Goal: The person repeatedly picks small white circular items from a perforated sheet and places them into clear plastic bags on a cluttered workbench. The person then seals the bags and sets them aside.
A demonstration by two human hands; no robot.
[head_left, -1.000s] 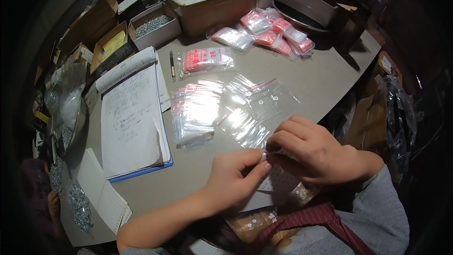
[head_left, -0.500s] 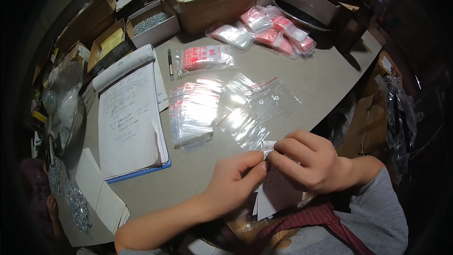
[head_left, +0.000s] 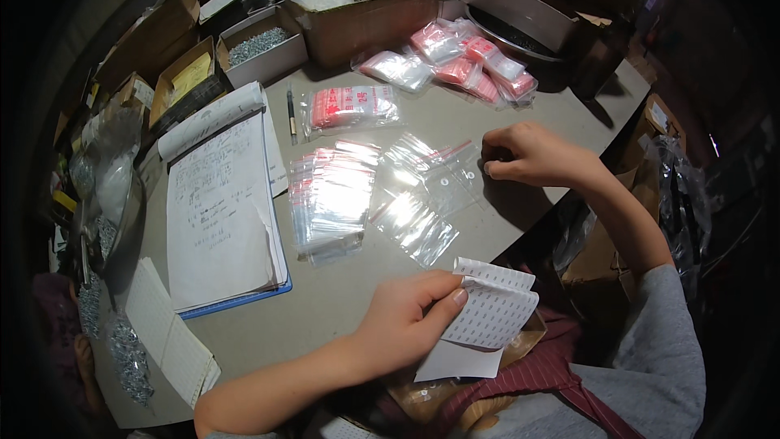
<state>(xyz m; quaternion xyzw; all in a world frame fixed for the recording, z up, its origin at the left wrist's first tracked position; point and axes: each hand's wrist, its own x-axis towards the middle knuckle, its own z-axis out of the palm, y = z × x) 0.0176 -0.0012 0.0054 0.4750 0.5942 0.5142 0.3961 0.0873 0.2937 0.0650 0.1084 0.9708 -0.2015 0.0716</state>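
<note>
Between thumb and fingers, my left hand [head_left: 406,313] grips a folded white sheet of small printed labels [head_left: 494,315] near the table's front edge. My right hand [head_left: 540,153] is above the table's right side, just beyond the spread clear zip bags [head_left: 418,232]. Its fingers are curled together; whatever they pinch is too small or hidden to make out. Small round white labels [head_left: 444,182] show on the spread bags. Left of these lies a fanned stack of zip bags with red seal strips [head_left: 331,199].
A clipboard with written pages [head_left: 219,219] lies at left beside a pen [head_left: 292,114]. Behind are a pack of red-printed bags [head_left: 353,107], more packs [head_left: 459,61], a box of screws [head_left: 258,45] and a carton [head_left: 366,20]. Another person's hand [head_left: 84,349] shows at far left.
My right hand has left the label sheet and moved up and right, beside the spread bags. My left hand keeps hold of the sheet, whose printed side now shows.
</note>
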